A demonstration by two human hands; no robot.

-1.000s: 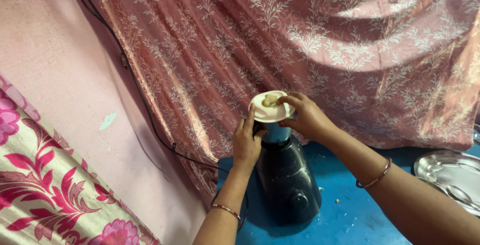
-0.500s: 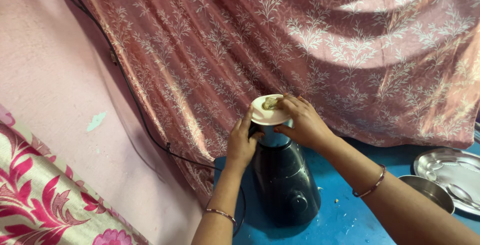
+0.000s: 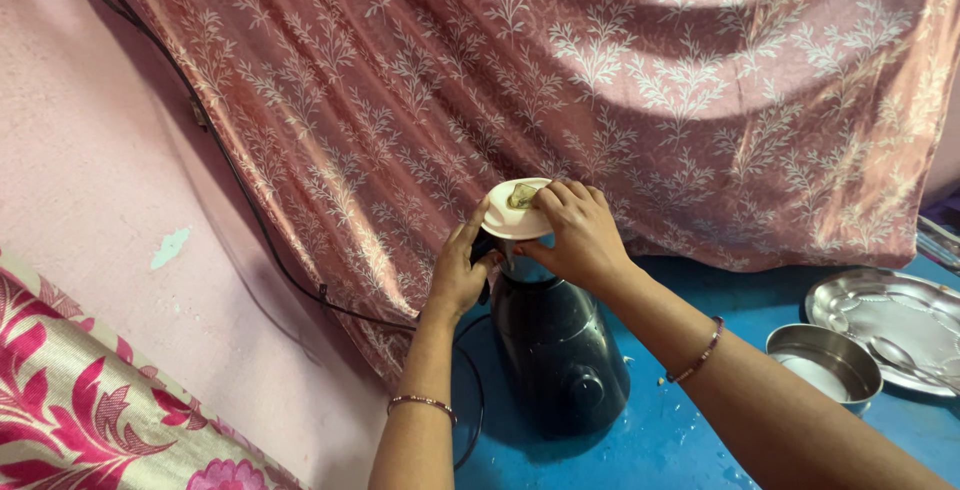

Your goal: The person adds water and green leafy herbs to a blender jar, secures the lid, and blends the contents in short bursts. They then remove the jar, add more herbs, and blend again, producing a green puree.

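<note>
At far left, a red-and-cream flowered curtain (image 3: 90, 400) against a pink wall (image 3: 100, 150), with a black cord (image 3: 250, 220) running down it toward the counter.

Next along, the left hand (image 3: 458, 275), bangle at the wrist, closed around the side of a steel jar (image 3: 520, 268), thumb raised to the rim of the white lid (image 3: 505, 218). Holds the jar steady on the dark mixer base (image 3: 555, 350), which stands on the blue counter (image 3: 700, 430) just in front of a pink leaf-print cloth (image 3: 650, 80).

On top of the lid, a small yellowish lump (image 3: 522, 195), half hidden; cannot tell what it is. Over it, the right hand (image 3: 570, 235), fingers curled down across the lid's top and far edge, thumb under the near rim, pressing or gripping the lid rather than lifting anything clear.

Looks like the lid-seating step: both hands on the jar's top, nothing loose between them. Whatever follows calls for the lid sitting flat and tight all round, and for the left hand's firm hold below while the right works above. Dial on the base untouched.

Further right, well apart from the hands, a small steel bowl (image 3: 825, 362) touching a steel plate (image 3: 885, 315) with a spoon (image 3: 900, 355) lying in it.
</note>
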